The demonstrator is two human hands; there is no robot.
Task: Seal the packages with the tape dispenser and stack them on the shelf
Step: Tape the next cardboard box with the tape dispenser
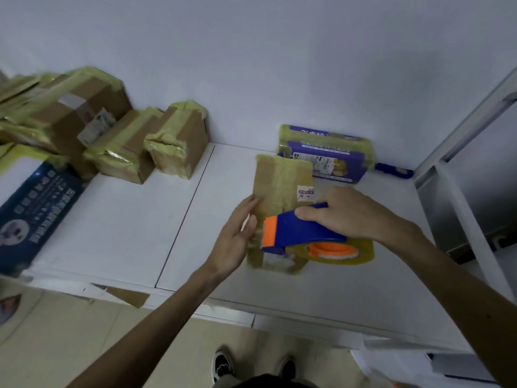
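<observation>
I see a white worktop [126,233] running along a pale wall. At its left edge lies a long dark blue printed box [36,214], part of it out of view. In the back left corner sits a cluster of brown cardboard boxes [70,113] wrapped in yellowish tape. The biggest is blurred, and two smaller ones [179,144] stand just beside it towards the middle.

Against the wall at the back right lies a purple package [327,155], taped across both ends. A small blue object [394,170] lies beside its right end; I cannot tell what it is.

Just in front of the purple package, right of the worktop's middle, lies the flat brown package [279,186]. Tape covers its top, and a small label sits near its right side. Its near end reaches close to the front edge.

The blue and orange tape dispenser [302,231] sits over the package's near end, its clear roll [335,252] hanging off to the right. My right hand [349,214] is wrapped round the dispenser's handle. My left hand [237,236] has straight fingers laid flat against the package's left edge.
</observation>
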